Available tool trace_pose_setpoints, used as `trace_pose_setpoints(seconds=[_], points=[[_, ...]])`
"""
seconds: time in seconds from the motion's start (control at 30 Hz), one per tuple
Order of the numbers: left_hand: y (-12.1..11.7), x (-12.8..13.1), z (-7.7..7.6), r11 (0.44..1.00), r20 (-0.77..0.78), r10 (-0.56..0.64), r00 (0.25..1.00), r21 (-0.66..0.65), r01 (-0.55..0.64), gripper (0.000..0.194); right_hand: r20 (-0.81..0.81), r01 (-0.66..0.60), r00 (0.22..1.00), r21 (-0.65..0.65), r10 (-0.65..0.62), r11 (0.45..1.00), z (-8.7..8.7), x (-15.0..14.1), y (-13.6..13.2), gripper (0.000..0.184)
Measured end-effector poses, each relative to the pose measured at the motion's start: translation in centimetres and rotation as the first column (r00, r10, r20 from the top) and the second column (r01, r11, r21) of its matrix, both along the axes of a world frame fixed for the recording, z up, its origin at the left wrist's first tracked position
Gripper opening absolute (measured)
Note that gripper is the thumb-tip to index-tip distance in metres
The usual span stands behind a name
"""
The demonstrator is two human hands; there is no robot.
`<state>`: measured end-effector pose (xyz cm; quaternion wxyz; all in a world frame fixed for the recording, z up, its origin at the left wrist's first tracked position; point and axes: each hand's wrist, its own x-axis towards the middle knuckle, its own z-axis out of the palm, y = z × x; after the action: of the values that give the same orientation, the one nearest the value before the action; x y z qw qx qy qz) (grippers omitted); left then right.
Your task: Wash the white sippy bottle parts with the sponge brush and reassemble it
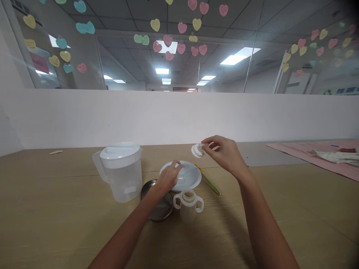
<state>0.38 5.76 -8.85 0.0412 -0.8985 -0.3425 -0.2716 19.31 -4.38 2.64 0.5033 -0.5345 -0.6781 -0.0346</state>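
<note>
My right hand is raised right of the white bowl, its fingertips closed on a clear bottle nipple with a white collar. The collar faces left, tilted. Over the bowl's left rim hangs my left hand, fingers loosely bent with thumb and index slightly apart; nothing shows between them. In front of the bowl stands a baby bottle with two side handles, upright, its mouth uncovered. A round metal dish lies partly hidden under my left forearm. Faint shapes or reflections inside the bowl are unclear.
A lidded clear plastic pitcher stands at the left. Right of the bowl lies a green-handled brush with a yellow end. A pink cloth with items on it covers the far right, and a white wall rises behind the table.
</note>
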Motion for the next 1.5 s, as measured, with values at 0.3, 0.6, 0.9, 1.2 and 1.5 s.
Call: trace_pose_setpoints(seconds=[0.3, 0.6, 0.9, 1.2, 1.5], points=[[-2.2, 0.4, 3.1, 0.894, 0.549, -0.143, 0.823, -0.285, 0.345, 0.067, 0.064, -0.047, 0.997, -0.049, 0.050, 0.998, -0.4, -1.1, 0.7, 0.017], [-5.5, 1.2, 6.1, 0.933, 0.582, -0.129, 0.803, -0.203, 0.297, 0.039, 0.112, -0.175, 0.976, -0.097, 0.185, 0.980, -0.8, -3.3, 0.6, 0.017], [-6.4, 0.1, 7.5, 0.972, 0.539, -0.139, 0.831, -0.084, 0.217, 0.035, 0.093, -0.293, 0.945, -0.194, 0.315, 0.936, -1.4, -3.9, 1.0, 0.036], [-7.2, -0.7, 8.4, 0.923, 0.495, -0.234, 0.837, -0.157, 0.351, 0.037, -0.320, -0.586, 0.801, -0.244, 0.507, 0.773, -1.5, -2.0, 2.0, 0.038], [-3.6, -1.0, 5.1, 0.997, 0.132, 0.067, 0.989, -0.051, -0.061, 0.036, 0.228, -0.004, 0.968, -0.403, 0.104, 0.915, -5.9, 0.3, 6.9, 0.027]])
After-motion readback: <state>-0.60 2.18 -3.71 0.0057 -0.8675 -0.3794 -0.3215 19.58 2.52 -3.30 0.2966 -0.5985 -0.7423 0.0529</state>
